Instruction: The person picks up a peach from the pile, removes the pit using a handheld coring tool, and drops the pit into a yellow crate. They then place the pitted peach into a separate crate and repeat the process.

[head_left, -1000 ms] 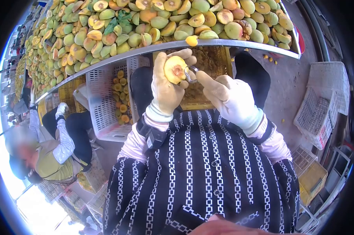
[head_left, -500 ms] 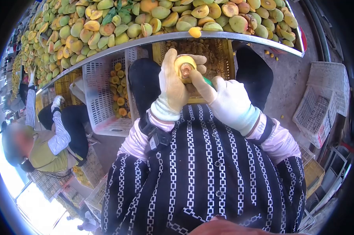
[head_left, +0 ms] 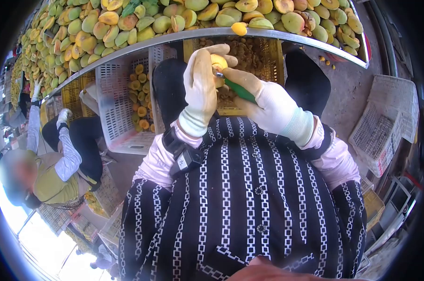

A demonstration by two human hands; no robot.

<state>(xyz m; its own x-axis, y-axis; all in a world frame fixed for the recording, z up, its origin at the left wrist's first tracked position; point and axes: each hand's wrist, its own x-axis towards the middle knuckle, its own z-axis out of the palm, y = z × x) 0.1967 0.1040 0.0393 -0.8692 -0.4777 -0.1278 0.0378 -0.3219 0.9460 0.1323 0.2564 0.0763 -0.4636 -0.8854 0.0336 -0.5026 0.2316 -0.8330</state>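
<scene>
In my left hand (head_left: pixel 200 86), gloved in white with stained fingers, sits a yellow peach half (head_left: pixel 218 61) with its cut face showing. My gloved right hand (head_left: pixel 280 110) is wrapped round the green handle of a small pitting tool (head_left: pixel 240 90). Its metal tip meets the middle of the peach half, and my right fingers are close beside the fruit. Below both hands, between my knees, stands a yellow crate (head_left: pixel 230 112) holding brown pits or scraps.
A metal-edged table (head_left: pixel 183 35) heaped with halved peaches (head_left: pixel 179 22) spans the front. To the left is a white crate (head_left: pixel 111 107) of hollowed halves. A co-worker (head_left: pixel 57 173) sits further left. White crates (head_left: pixel 385 126) stand at right.
The peach half has turned in my left hand. My right hand has shifted slightly, and more of the green handle and the metal tip now shows.
</scene>
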